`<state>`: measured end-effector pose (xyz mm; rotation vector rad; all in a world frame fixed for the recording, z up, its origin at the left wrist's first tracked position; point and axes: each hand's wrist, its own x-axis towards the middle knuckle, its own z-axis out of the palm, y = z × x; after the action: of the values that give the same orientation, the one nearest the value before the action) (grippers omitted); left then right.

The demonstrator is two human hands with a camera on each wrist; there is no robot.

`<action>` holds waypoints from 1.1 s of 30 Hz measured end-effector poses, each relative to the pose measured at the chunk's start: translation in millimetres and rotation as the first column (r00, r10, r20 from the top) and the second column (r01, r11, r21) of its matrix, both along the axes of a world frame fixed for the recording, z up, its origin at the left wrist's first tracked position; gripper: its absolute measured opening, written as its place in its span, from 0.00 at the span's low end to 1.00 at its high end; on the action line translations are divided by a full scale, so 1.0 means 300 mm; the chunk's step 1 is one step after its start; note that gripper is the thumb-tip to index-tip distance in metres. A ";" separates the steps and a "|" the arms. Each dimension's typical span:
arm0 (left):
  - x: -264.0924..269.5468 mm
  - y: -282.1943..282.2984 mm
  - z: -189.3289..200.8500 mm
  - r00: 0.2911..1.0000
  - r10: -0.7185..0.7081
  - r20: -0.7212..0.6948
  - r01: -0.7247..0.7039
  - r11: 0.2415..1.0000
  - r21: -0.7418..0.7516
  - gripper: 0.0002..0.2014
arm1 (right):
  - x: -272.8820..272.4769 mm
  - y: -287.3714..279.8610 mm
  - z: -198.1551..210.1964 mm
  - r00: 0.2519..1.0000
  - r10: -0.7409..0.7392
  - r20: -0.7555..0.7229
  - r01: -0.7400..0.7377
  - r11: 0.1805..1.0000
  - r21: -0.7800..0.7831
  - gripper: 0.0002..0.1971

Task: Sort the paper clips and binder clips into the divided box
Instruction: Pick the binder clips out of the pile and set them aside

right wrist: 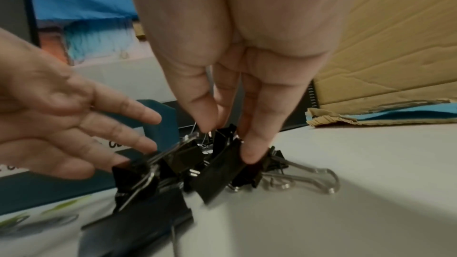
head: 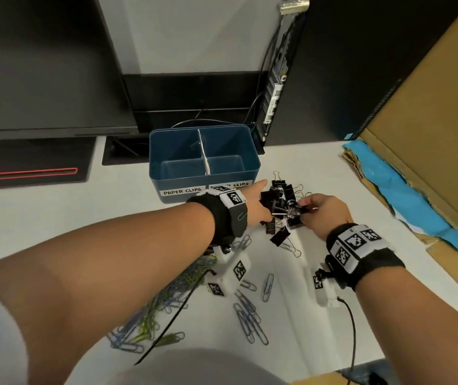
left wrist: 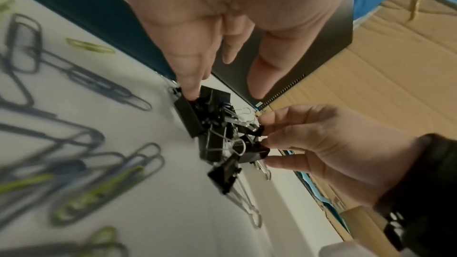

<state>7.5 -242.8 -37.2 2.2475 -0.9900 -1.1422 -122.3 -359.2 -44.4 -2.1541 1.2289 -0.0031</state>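
A blue divided box (head: 166, 151) labelled PAPER CLIPS and BINDER CLIPS stands at the back of the white desk; both compartments look empty. Just in front of it lies a tangled pile of black binder clips (head: 280, 204) (left wrist: 215, 124) (right wrist: 217, 173). My left hand (head: 259, 201) (left wrist: 222, 77) has straight fingers, and one fingertip touches the pile's left side. My right hand (head: 305, 205) (right wrist: 227, 140) pinches clips at the pile's right side between thumb and fingers. Blue, grey and green paper clips (head: 150, 309) lie scattered nearer me, under my left forearm.
A monitor (head: 41, 65) and its black base (head: 33, 165) stand at the back left. A computer tower (head: 333, 65) stands behind the box. An open cardboard box (head: 416, 120) with blue plastic (head: 405, 195) fills the right side. A black cable (head: 354, 329) trails from my right wrist.
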 end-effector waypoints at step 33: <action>0.274 0.836 0.026 0.918 0.100 0.383 -0.230 0.922 0.311 0.19 | 0.489 0.655 -0.070 0.446 0.863 -0.238 -0.894 0.444 -0.065 0.19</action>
<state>89.8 7.9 -29.4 2.8456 -0.7405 -0.9024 24.3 -162.7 -65.5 -2.7625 -0.0088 0.5575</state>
